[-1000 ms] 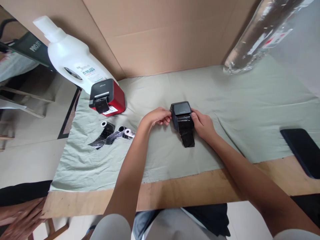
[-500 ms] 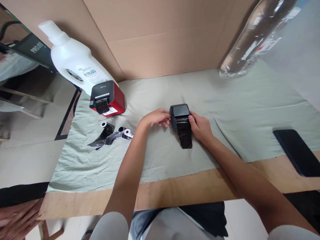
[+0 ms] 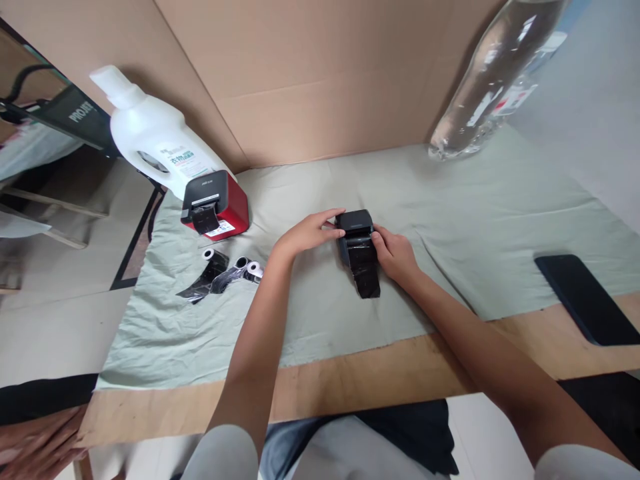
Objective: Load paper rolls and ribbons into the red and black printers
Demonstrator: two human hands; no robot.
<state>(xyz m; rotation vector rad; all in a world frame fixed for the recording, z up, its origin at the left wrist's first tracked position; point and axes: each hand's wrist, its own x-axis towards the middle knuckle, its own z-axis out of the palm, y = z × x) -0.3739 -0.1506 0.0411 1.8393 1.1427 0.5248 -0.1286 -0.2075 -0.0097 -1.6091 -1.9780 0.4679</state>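
Observation:
A small black portable printer lies on the pale green cloth, with a strip of black paper hanging from its front toward me. My left hand is at its left side, forefinger and thumb set apart on the edge of the lid. The other left fingers are partly hidden. My right hand grips the printer's right side, thumb near the paper strip. To the left stands a red and black printer with a black paper tongue. Several small paper rolls with black unrolled ends lie in front of it.
A white detergent bottle stands behind the red printer. At the back right is a large clear plastic bottle. A dark phone rests near the right front edge. Cardboard walls the back. Another person's hand shows at lower left.
My left hand has moved up along the printer's left side, and its curled fingers have stretched out to the lid's edge. My right hand stays on the right side. The view has shifted slightly.

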